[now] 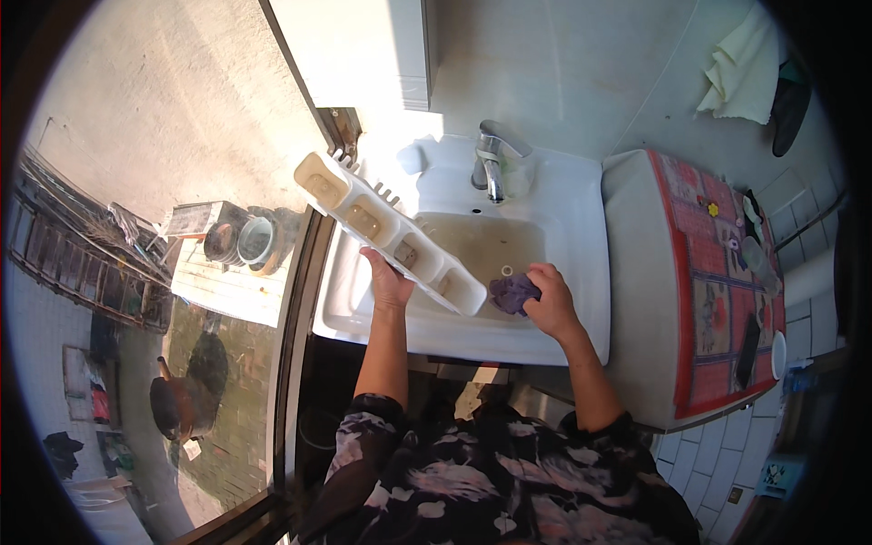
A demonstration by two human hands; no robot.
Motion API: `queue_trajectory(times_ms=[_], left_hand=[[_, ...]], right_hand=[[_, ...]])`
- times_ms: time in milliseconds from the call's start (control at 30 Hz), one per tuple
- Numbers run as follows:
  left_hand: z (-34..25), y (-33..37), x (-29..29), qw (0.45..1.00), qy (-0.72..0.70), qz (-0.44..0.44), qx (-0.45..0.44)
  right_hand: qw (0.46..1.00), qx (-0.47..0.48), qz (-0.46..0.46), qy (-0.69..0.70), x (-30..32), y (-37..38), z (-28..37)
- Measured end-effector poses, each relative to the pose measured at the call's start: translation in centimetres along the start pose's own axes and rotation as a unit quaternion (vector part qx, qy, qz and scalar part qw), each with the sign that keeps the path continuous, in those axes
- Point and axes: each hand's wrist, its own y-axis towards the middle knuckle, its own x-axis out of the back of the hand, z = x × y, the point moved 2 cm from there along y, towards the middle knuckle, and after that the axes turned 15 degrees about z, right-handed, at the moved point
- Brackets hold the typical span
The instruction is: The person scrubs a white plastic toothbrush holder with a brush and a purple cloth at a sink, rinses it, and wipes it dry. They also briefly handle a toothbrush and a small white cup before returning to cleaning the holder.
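A long white plastic rack (386,234) with several open compartments and a row of hooks along one edge is held tilted above the left of the sink. My left hand (389,277) grips its near edge, thumb on the rim. Inside the compartments are brownish stains or wet patches. My right hand (549,302) is closed on a bunched purple cloth (513,294), close to the rack's lower right end. Beneath them the white sink (581,263) holds cloudy water, with a small pale ring (507,270) visible near the cloth.
A chrome faucet (491,163) stands at the sink's back. To the right, a red patterned cloth (713,272) covers a cabinet top bearing a dark remote-like object (749,350). A window frame (300,336) borders the left. A pale towel (740,68) hangs at upper right.
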Motion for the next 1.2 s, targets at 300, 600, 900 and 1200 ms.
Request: queue_trajectory(times_ms=[300,600,900,1200], left_hand=[[0.0,0.6,1.9,0.990,-0.133,-0.027,-0.040],[-1.4,0.3,-2.7,0.991,-0.108,0.045,-0.058],[-1.6,-2.7,-1.7,0.965,-0.083,0.185,0.166],[-0.8,-6.2,-1.9,0.956,-0.110,0.000,0.273]], right_hand=[[0.979,-0.067,0.013,-0.191,-0.3,0.5,0.6],[0.903,0.004,0.061,0.426,-4.4,2.4,3.5],[0.982,0.131,-0.124,0.048,1.2,6.5,1.3],[0.977,0.133,-0.056,0.157,-0.5,9.2,-0.9]])
